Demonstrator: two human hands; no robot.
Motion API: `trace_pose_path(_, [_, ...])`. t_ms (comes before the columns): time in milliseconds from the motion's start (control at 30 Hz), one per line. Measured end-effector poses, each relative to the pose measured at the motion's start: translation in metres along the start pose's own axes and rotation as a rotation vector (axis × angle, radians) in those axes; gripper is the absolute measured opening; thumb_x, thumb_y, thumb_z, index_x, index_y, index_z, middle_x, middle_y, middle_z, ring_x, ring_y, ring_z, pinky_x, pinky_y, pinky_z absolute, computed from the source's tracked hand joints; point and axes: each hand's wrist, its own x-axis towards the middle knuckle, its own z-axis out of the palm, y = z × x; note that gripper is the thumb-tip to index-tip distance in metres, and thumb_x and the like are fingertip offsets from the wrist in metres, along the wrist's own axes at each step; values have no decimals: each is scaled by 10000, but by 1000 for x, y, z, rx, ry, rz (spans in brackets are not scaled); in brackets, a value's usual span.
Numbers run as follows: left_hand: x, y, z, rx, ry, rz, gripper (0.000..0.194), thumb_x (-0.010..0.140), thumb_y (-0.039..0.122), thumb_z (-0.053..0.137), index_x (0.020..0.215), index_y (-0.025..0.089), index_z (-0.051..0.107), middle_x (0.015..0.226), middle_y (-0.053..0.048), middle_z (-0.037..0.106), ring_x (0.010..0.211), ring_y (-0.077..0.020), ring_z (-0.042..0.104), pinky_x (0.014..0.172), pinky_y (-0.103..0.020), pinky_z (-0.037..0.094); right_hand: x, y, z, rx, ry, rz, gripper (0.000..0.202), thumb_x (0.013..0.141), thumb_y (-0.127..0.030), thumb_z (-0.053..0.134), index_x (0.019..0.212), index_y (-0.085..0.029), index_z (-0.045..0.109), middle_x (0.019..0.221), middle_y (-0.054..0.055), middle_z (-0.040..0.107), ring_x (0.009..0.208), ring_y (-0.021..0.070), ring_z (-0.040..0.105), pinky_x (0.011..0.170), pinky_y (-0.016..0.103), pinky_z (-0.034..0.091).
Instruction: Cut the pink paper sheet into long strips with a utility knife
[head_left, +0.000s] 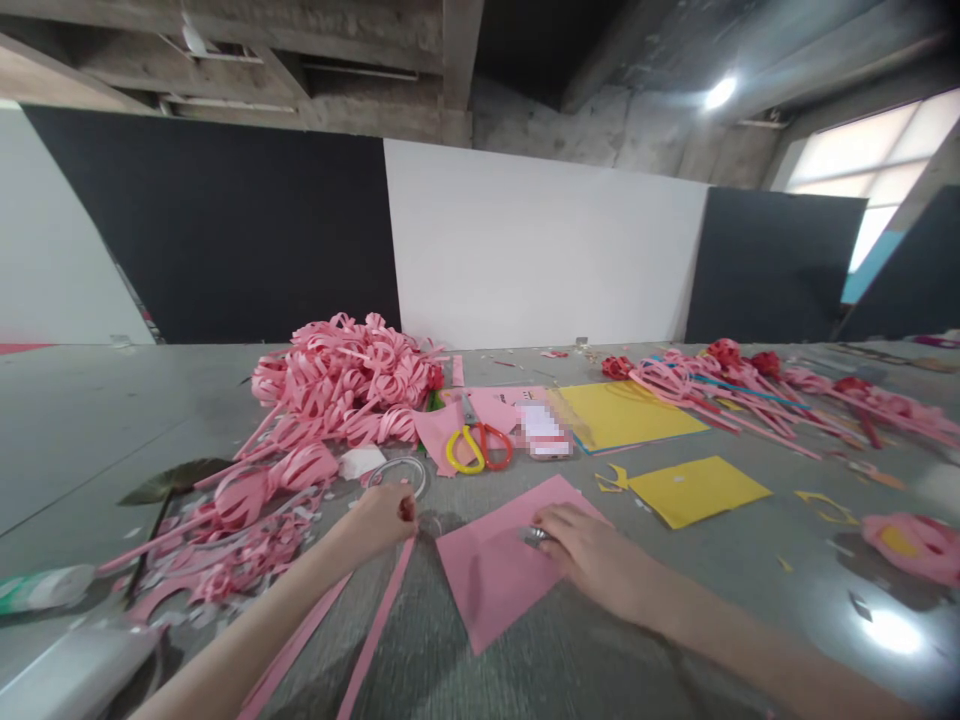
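My left hand (386,515) is closed in a pinch, with the upper end of a long pink paper strip (379,635) at its fingertips. That strip runs down toward me beside a second one. To the right lies a pink paper sheet (491,575), turned at an angle. Over the sheet's right part, my right hand (577,550) curls around a small grey metal tool (534,536), mostly hidden by the fingers. Scissors with one yellow and one red handle loop (480,448) rest just beyond the sheet.
A heap of pink paper loops (349,375) rises at the back left, with pink scraps (240,560) nearer. A phone (546,432), yellow sheets (626,415), a smaller yellow piece (697,490) and pink paper flowers (911,545) lie rightward. A white box (79,670) stands front left.
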Motion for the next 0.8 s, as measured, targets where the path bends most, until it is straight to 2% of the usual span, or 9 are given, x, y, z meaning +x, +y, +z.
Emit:
trace_pose_path(133, [-1,5,-3,13,-3,5,137,667,60,450,584,169,450,564,61,466,580,-104,459,561,-198,309,-4,-4,2,-43,-125,-164,315,891,-222,304,1064,-147,557,1140,96,523,1094,176,419,912,302,334])
trace_pose_path(233, [-4,5,-7,23,-29,30,172,668,32,432,561,166,453,573,53,477,591,-106,470,573,-207,319,-6,-7,-5,-81,-185,-197,310,885,-185,321,1058,-134,574,1121,109,533,1066,172,443,902,291,343])
trace_pose_path(333, [-7,1,-11,31,-58,58,229,604,-6,351,548,164,494,560,47,498,606,-108,491,562,-181,304,-7,-8,-15,-71,-250,-236,292,881,-174,340,1029,-150,591,1071,93,560,1031,161,467,885,279,351])
trace_pose_path(467, [-8,-2,-15,58,-85,78,251,587,25,353,605,163,561,597,34,535,594,-121,503,546,-179,315,-8,-10,-23,-51,-291,-245,284,881,-184,349,1019,-167,596,1047,78,566,1048,161,450,884,281,344])
trace_pose_path(567, [-8,2,-19,94,-98,112,233,566,39,392,625,173,573,648,33,555,638,-129,515,588,-182,339,-8,-9,-24,-65,-285,-219,261,874,-201,371,995,-166,599,1048,80,552,1027,170,458,869,286,345])
trace_pose_path(667, [-9,8,-22,155,-70,148,201,566,38,409,606,171,553,722,17,565,741,-150,521,683,-204,349,-7,-8,-24,-73,-250,-161,232,865,-214,380,929,-161,597,963,67,568,904,161,512,779,267,379])
trace_pose_path(800, [-16,11,-18,255,-15,157,221,619,35,379,687,151,554,766,-33,572,784,-185,532,721,-261,364,-2,-4,-20,-61,-125,-13,197,855,-194,369,847,-161,564,858,40,584,778,146,537,680,250,384])
